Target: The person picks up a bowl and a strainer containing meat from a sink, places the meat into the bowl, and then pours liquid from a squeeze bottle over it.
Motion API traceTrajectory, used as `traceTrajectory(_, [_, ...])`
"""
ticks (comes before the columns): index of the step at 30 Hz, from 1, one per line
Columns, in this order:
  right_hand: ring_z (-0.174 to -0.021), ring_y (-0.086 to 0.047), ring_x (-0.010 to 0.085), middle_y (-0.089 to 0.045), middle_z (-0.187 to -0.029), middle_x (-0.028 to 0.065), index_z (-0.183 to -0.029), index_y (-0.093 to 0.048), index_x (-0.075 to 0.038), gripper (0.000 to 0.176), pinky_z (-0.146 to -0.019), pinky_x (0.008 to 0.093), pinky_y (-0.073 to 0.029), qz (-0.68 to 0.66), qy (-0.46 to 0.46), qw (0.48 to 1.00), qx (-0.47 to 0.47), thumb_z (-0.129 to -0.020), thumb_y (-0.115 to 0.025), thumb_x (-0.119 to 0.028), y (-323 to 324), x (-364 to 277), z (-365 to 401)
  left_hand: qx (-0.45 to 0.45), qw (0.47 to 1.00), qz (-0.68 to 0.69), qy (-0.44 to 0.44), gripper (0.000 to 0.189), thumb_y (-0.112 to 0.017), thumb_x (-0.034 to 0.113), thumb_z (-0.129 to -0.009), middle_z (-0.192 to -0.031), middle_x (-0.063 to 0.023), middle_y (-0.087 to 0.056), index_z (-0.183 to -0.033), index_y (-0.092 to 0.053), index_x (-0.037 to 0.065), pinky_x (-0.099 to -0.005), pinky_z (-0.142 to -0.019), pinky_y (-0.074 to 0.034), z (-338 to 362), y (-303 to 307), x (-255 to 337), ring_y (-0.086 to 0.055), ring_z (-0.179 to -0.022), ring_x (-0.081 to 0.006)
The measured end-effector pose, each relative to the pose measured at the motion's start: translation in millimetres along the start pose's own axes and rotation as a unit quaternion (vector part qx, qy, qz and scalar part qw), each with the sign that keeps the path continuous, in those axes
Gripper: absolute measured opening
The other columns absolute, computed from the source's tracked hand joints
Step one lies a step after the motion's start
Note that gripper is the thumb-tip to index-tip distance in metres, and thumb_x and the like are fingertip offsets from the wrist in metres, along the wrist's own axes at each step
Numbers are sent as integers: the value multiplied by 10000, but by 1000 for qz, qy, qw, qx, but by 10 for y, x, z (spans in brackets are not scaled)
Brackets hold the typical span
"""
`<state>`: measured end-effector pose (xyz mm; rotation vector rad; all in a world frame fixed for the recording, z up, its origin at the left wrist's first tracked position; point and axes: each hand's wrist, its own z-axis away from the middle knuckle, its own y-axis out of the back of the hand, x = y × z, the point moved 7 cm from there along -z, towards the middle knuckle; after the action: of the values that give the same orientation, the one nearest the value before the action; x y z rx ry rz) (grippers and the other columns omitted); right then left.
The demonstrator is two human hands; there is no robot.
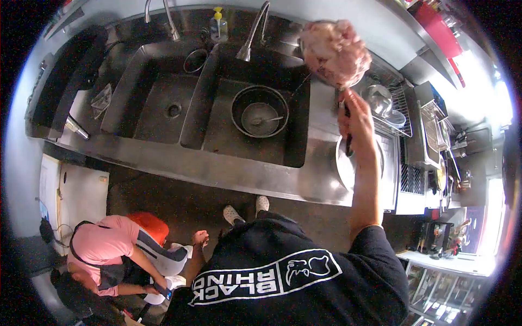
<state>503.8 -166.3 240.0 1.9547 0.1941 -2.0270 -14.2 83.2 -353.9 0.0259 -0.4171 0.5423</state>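
Note:
My right hand (pixel 357 117) is closed around the dark handle (pixel 348 136) of what looks like a strainer, raised over the right end of the sink. Pale pink raw meat (pixel 335 53), apparently chicken, is heaped in it and hides most of its bowl. A thin trail of drops falls towards the sink. Below, a dark round pot (pixel 237 120) stands in the right basin, with cloudy liquid and a light utensil (pixel 272 119) inside. Under my right forearm sits a large pale bowl (pixel 343 165), partly covered. My left hand (pixel 200 237) hangs by my side, fingers curled, seemingly holding nothing.
Two faucets (pixel 246 52) rise behind the double sink (pixel 190 111), with a yellow-topped soap bottle (pixel 219 27) between them. A dish rack (pixel 399 119) with bowls stands right. At lower left, a person in pink (pixel 106 242) bends close by, holding a phone-like object (pixel 167 294).

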Motion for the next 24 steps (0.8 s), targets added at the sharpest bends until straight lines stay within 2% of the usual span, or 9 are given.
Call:
traceTrajectory(2, [-334, -255, 48, -309, -454, -33, -823, -477, -102, 275, -306, 195, -204, -12, -3, 999, 32, -893, -437, -365, 56, -225, 8, 66, 997, 27, -14, 282, -622, 141, -719, -784, -21, -573, -993, -556, 131, -442, -672, -451, 90, -1, 73, -555, -647, -161])
traceTrajectory(3, [-337, -257, 46, -307, -453, -33, -826, -478, -102, 274, -306, 195, -203, -10, 13, 999, 31, -893, -436, -365, 65, -332, 16, 66, 997, 27, -15, 282, -622, 141, -719, -784, -21, -573, -993, -556, 131, -442, -672, -451, 63, 8, 81, -555, -647, -161])
traceTrajectory(5, [-336, -262, 46, -305, -450, -30, -841, -483, -103, 280, -304, 200, -203, -21, 34, 999, 35, -894, -428, -373, 66, -451, 21, -19, 999, 45, -9, 320, -636, 128, -707, -792, -27, -577, -1015, -549, 138, -453, -657, -450, -112, -5, 1, -557, -642, -162])
traceTrajectory(8, [-333, -267, 52, -307, -454, -29, -846, -481, -102, 284, -302, 201, -202, -6, -6, 999, 35, -893, -427, -376, 79, -342, 61, -48, 998, 10, -36, 332, -636, 122, -703, -745, -23, -576, -1022, -546, 128, -412, -606, -460, -319, 44, -80, -554, -623, -151])
traceTrajectory(15, [-382, -348, 54, -403, -515, -31, -761, -504, -97, 296, -335, 214, -246, 24, -109, 994, -18, -891, -447, -357, -87, 926, 145, -64, 998, -12, -4, 288, -632, 162, -691, -668, -9, -563, -967, -569, 108, -345, -444, -436, -327, 117, -115, -550, -602, -137])
traceTrajectory(17, [-377, -328, 57, -389, -508, -33, -769, -499, -106, 296, -338, 215, -239, 12, -146, 989, -24, -880, -459, -378, -145, 1373, 183, -235, 958, 149, -76, 312, -624, 208, -686, -732, -11, -570, -982, -567, 126, -354, -426, -424, -356, 22, -87, -555, -605, -156])
traceTrajectory(18, [-365, -305, 60, -375, -494, -32, -779, -491, -115, 300, -333, 214, -230, 8, -165, 986, -26, -871, -466, -399, -163, 1567, 204, -233, 958, 150, -76, 312, -624, 208, -686, -732, -11, -570, -982, -567, 126, -354, -426, -424, -338, 29, -69, -555, -605, -156])
traceTrajectory(20, [-380, -329, 57, -368, -503, -40, -784, -495, -118, 293, -337, 209, -239, -12, -195, 980, -29, -875, -463, -394, -189, 1780, 239, -350, 874, 333, 50, 226, -601, 211, -688, -723, -1, -554, -897, -560, 135, -330, -413, -399, -187, -139, -18, -550, -599, -152])
traceTrajectory(24, [-381, -329, 52, -364, -502, -45, -789, -498, -123, 283, -335, 205, -235, -8, -162, 986, -33, -877, -459, -389, -158, 1581, 216, -405, 852, 332, 18, 168, -582, 179, -700, -681, -6, -543, -856, -557, 122, -301, -396, -381, -95, -165, 35, -538, -563, -142])
